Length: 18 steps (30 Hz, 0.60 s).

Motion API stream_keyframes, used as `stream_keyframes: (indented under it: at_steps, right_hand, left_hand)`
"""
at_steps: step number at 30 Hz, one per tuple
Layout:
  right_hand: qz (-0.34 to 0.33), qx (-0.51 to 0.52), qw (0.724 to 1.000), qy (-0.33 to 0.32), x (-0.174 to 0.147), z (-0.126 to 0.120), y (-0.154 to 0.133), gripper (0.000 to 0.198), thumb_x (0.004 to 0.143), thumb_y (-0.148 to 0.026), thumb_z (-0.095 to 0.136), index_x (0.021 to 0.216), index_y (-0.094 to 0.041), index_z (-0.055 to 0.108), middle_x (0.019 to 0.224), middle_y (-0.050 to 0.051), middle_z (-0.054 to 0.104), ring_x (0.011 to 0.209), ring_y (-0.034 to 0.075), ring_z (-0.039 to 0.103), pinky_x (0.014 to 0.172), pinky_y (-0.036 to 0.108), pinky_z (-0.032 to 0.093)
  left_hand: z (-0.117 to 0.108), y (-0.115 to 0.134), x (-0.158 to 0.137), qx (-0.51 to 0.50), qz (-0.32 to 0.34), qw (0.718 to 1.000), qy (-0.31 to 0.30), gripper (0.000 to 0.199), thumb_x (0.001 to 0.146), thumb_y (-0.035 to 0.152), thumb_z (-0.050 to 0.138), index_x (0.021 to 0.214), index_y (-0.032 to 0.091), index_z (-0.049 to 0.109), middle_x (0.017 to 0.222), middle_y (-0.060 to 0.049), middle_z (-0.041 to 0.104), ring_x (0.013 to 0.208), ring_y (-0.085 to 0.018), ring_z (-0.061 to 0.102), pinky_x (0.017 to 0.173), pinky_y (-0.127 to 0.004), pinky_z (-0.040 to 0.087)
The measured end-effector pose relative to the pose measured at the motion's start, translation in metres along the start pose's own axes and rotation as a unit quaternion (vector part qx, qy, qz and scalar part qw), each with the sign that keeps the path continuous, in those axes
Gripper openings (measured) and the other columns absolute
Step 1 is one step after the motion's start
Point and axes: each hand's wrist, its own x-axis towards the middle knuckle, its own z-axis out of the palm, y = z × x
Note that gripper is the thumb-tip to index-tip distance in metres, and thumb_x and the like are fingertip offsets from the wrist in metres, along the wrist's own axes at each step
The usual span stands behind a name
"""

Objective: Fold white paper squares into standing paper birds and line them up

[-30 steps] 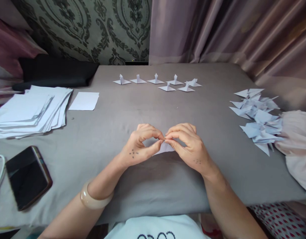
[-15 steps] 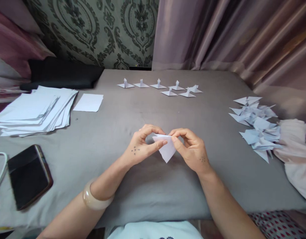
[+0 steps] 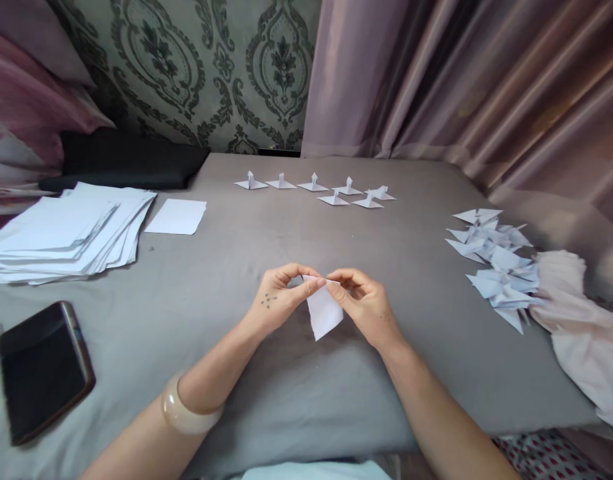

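Note:
A small folded sheet of white paper [image 3: 325, 312] hangs point-down between my two hands, above the grey cloth. My left hand [image 3: 284, 293] pinches its upper left edge between thumb and forefinger. At the upper right corner, the thumb and fingers of my right hand [image 3: 364, 300] grip the same paper. The inner folds are hidden from me. Beyond the hands, several folded white paper figures [image 3: 314, 183] stand in loose rows toward the back of the table.
Stacked white paper [image 3: 61, 230] lies at left, beside a single square sheet [image 3: 176, 217]. A phone [image 3: 44, 370] rests front left. Folded paper cranes [image 3: 506, 270] are heaped at right against a pale cloth [image 3: 561, 287]. A black folded item [image 3: 131, 160] sits back left.
The folded paper has turned in my fingers, from an open-topped cone shape to a flatter, narrower piece. My right hand has shifted left, closer to my left hand. The view has tilted slightly.

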Motion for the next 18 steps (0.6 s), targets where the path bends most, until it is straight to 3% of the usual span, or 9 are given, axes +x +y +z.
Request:
stream_keyframes:
  at_steps: [10, 15, 18]
  right_hand:
    - [0.042, 0.079, 0.996, -0.024, 0.011, 0.001, 0.002, 0.021, 0.069, -0.041, 0.076, 0.066, -0.021, 0.071, 0.066, -0.003, 0.059, 0.065, 0.012, 0.052, 0.062, 0.027, 0.040]
    - [0.085, 0.130, 0.986, -0.059, 0.014, 0.000, 0.006, 0.024, 0.066, -0.042, 0.077, 0.074, -0.020, 0.074, 0.072, 0.001, 0.069, 0.069, 0.013, 0.058, 0.070, 0.029, 0.043]
    - [0.102, 0.164, 0.980, -0.053, 0.016, 0.001, 0.008, 0.029, 0.064, -0.043, 0.080, 0.078, -0.019, 0.074, 0.075, 0.002, 0.071, 0.071, 0.014, 0.060, 0.071, 0.029, 0.045]
  left_hand:
    - [0.001, -0.003, 0.005, -0.090, -0.090, 0.991, -0.034, 0.029, 0.066, 0.039, 0.081, 0.075, 0.015, 0.068, 0.071, -0.002, 0.066, 0.065, -0.013, 0.059, 0.062, -0.026, 0.045]
    - [-0.003, -0.013, 0.008, -0.102, -0.095, 0.990, -0.022, 0.028, 0.063, 0.037, 0.083, 0.072, 0.015, 0.067, 0.070, -0.002, 0.066, 0.063, -0.013, 0.058, 0.061, -0.025, 0.042]
    - [-0.006, -0.015, 0.009, -0.093, -0.074, 0.993, -0.013, 0.033, 0.071, 0.046, 0.076, 0.074, 0.014, 0.069, 0.073, -0.004, 0.067, 0.067, -0.014, 0.058, 0.065, -0.026, 0.043]
